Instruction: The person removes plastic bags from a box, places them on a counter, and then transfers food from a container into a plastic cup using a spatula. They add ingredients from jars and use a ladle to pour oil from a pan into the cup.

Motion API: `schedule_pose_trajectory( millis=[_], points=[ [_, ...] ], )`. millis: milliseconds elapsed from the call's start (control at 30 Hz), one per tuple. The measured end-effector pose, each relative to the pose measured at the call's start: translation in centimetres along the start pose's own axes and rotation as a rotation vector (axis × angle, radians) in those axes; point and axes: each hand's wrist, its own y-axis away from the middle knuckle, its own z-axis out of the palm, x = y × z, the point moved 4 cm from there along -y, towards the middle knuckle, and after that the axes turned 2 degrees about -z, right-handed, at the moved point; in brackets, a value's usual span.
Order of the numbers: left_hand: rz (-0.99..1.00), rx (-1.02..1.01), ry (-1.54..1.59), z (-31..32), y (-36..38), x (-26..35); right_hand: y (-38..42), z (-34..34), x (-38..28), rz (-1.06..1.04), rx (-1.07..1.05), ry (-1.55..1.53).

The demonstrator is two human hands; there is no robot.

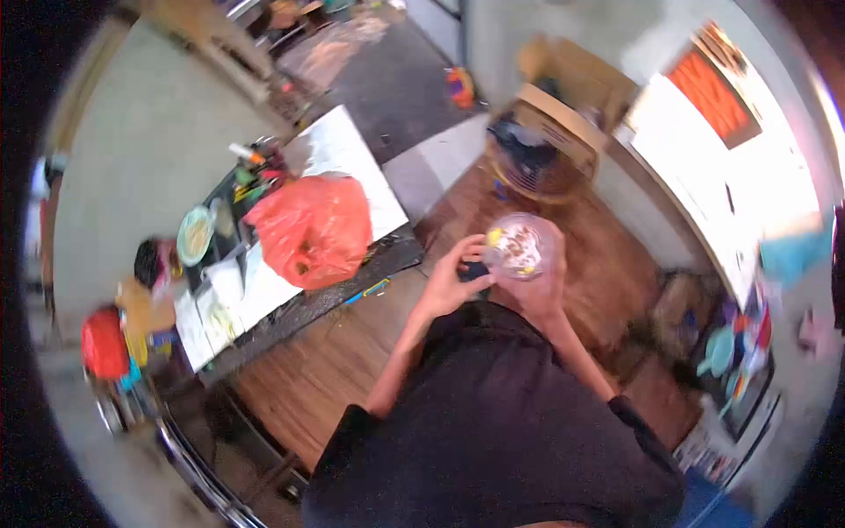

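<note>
A round clear plastic cup (518,250) is in front of my chest, seen from above. Inside it are white, brown and yellow bits, too blurred to name. My right hand (543,297) wraps the cup from its right side and below. On the other side, my left hand (448,278) curves in a C shape, with fingertips and thumb at the cup's left edge. Part of the right hand's fingers is hidden behind the cup.
To the left, a table (377,204) bears a red plastic bag (315,231), papers and a pale green bowl (195,236). Ahead stands a round fan (534,176) beside an open cardboard box (563,123). A white-topped table (682,150) is at the right.
</note>
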Motion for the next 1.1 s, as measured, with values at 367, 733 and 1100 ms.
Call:
schedule_pose_trajectory(
  millis=[367,733,1100],
  points=[
    [0.008,0.132,0.012,-7.1,-14.4,2.2,-16.5,3.8,6.1,-0.011,-0.224,0.031],
    [0.065,0.54,0.075,-11.7,-24.3,4.0,-31.0,9.2,11.2,-0.124,-0.507,0.017],
    [0.096,0.114,0.079,-6.4,-35.9,3.1,-33.2,-6.1,15.0,0.308,-0.184,0.173]
  ],
)
